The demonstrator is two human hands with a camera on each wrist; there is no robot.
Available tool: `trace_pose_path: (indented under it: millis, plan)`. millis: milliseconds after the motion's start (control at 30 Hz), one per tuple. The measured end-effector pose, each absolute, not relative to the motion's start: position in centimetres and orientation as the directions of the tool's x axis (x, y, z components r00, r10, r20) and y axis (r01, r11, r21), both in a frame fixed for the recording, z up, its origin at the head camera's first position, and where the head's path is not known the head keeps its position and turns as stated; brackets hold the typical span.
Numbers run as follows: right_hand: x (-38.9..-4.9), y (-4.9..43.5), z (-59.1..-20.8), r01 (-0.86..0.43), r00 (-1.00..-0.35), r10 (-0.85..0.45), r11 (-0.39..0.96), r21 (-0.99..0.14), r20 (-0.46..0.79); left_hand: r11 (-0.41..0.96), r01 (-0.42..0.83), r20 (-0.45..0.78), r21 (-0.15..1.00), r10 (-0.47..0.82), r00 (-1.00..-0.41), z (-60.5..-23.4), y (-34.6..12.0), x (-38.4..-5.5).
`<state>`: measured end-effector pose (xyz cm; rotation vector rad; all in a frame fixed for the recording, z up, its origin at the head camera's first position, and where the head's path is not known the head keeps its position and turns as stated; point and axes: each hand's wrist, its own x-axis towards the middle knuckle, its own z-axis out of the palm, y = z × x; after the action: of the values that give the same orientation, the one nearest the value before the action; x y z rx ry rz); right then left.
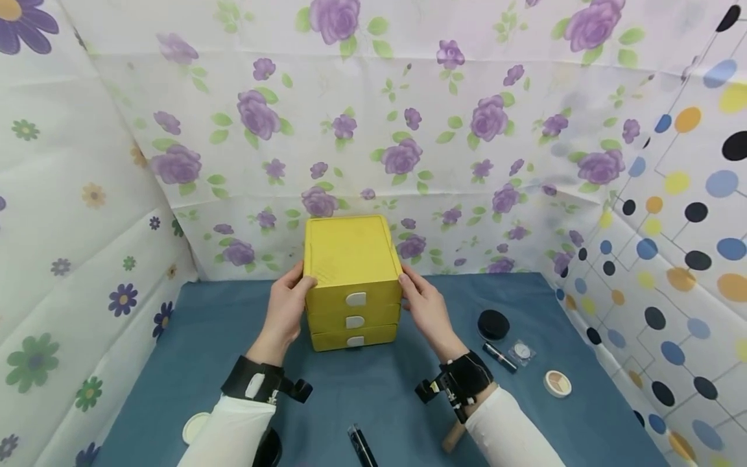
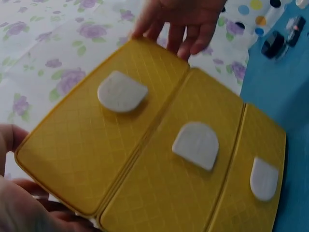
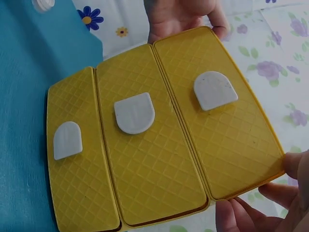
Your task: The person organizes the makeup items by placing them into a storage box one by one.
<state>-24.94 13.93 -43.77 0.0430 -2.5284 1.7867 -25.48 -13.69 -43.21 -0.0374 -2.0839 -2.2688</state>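
Jointly, in the head view, a left hand (image 1: 283, 310) and right hand (image 1: 428, 312) clasp opposite sides of a yellow three-drawer box (image 1: 350, 256) at the blue counter (image 1: 216, 337), a round black case (image 1: 493, 324) to its right. Left wrist: fingers (image 2: 29, 186) wrap the box's edge near white pulls (image 2: 196, 145). Right wrist: fingers grasp its upper corner.

Grips yellow drawer box (image 2: 157, 145) by one side with left hand (image 2: 24, 205), at lower left; grips opposite side with right hand (image 2: 186, 21), at top. Bears one white handle (image 2: 197, 145) on each of three drawer fronts (image 2: 154, 188). Shows blue cloth (image 2: 270, 82) at right, a small black thing (image 2: 273, 46) on it, and flowered curtain (image 2: 43, 67) behind.
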Motion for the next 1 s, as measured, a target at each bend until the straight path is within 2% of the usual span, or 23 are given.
trace_pose_path:
  millis: [267,633,767,1000]
  plan:
    - [-25.5,13.6,-44.0,-0.061,-0.998,0.002,0.345,-0.937,0.066,-0.039,0.03,0.033,0.999,0.092,-0.995,-43.5,-15.5,-26.8]
    - [-25.7,13.4,-44.1,-0.061,-0.998,0.01,0.309,-0.949,0.067,-0.015,0.022,0.024,1.0,0.134,-0.991,-44.1,-15.8,-27.9]
    - [-25.3,12.7,-44.7,-0.053,-0.996,0.063,0.193,-0.98,0.066,-0.008,0.017,0.018,1.0,0.13,-0.991,-44.3,-16.0,-27.9]
    - [-22.8,10.1,-46.5,-0.093,-0.949,0.311,-0.125,-0.988,0.051,0.018,0.021,0.019,1.0,0.126,-0.992,-44.1,-16.1,-27.9]
